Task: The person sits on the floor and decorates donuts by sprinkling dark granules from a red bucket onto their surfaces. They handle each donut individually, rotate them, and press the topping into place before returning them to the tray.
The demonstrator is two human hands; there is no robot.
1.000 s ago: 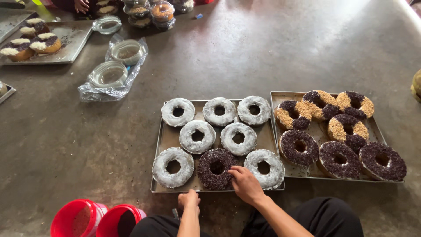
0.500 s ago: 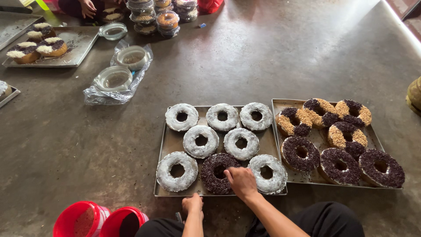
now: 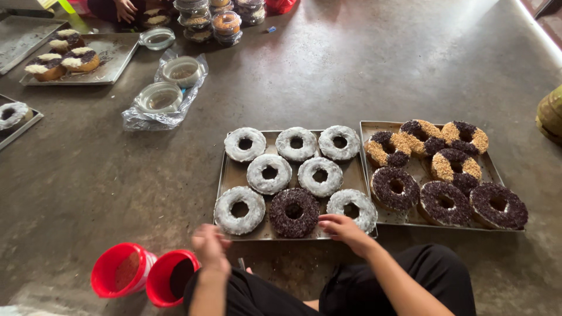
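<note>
Right grip (image 3: 342, 227), fingers loosely spread, touches the tray (image 3: 229, 175): seven white doughnuts, one chocolate doughnut (image 3: 293, 212).

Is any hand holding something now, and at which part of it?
The right hand rests at the tray's front edge. The left hand is blurred; a hold cannot be told.

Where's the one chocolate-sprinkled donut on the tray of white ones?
The chocolate-sprinkled donut sits in the front row of the left tray, between two white donuts, with the right hand resting at the tray's near edge just beside it.
</note>
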